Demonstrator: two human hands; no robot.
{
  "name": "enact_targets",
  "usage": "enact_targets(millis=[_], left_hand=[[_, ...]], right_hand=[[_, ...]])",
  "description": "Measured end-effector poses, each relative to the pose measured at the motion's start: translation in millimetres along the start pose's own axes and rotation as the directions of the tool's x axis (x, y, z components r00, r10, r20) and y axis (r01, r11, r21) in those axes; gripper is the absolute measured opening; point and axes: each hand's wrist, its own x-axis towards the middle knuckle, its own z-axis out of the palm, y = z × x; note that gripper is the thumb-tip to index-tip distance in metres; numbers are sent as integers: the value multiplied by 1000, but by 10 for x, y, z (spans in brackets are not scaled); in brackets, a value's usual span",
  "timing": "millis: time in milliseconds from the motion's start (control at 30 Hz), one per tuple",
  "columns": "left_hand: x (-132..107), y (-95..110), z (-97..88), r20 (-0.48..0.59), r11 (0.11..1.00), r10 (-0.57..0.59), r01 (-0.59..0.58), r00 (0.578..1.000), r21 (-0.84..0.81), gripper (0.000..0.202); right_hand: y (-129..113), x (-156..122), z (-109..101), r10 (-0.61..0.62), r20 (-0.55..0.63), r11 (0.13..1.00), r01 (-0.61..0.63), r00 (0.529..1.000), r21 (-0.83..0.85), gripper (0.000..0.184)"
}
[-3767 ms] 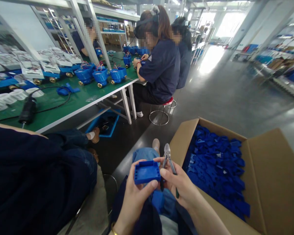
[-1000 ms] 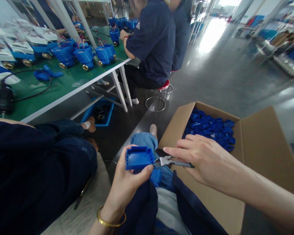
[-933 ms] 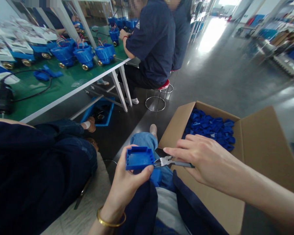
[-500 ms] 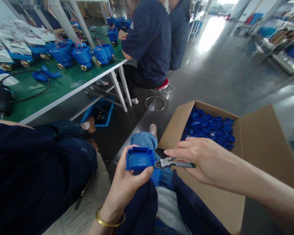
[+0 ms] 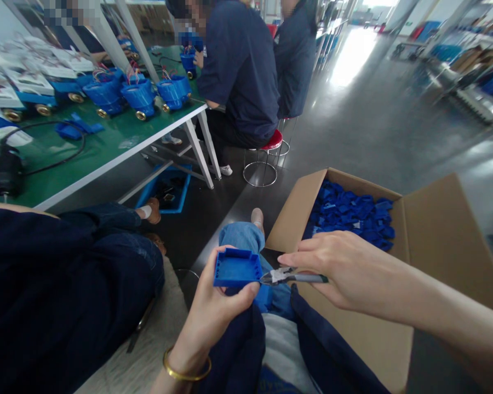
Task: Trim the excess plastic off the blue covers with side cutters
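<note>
A shallow blue plastic cover [image 5: 236, 269], its hollow side facing up, is gripped along its left and lower edges by my left hand [image 5: 216, 306]. My right hand [image 5: 337, 265] is closed around the handles of a pair of cutting pliers [image 5: 282, 276]. The plier jaws point left and meet the lower right corner of the cover; whether they bite on anything there is too small to tell. Another blue piece [image 5: 264, 295] rests on my lap just below the jaws.
An open cardboard box [image 5: 365, 191] full of blue plastic parts [image 5: 349, 213] stands at my right. On the green table [image 5: 119, 139] are blue housings [image 5: 137, 96] and a black power tool [image 5: 7, 167]. A person [image 5: 28, 290] sits close at left, others ahead.
Both hands, with the cover and pliers, have shifted very slightly right. The co-worker ahead has leaned a little to the left.
</note>
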Motion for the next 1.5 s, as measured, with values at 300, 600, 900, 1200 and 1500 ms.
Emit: enact_targets(millis=[300,600,900,1200,1500], left_hand=[[18,-1,-25,19,999,2,-1,1000,-32,55],[32,-18,-22,-23,996,-23,21,999,-82,57],[153,-26,-94,-93,982,16,-33,996,-187,57],[112,-312,28,-199,964,237,-205,951,170,61],[50,-289,-153,400,998,64,-60,914,-23,43]], right_hand=[[-31,-8,37,12,18,995,-10,1000,-97,37],[-94,12,33,-19,-14,975,15,1000,-220,43],[19,99,268,302,-517,949,-197,801,248,28],[-428,484,1118,486,-18,-50,49,874,998,59],[30,301,854,303,-131,204,70,944,977,32]])
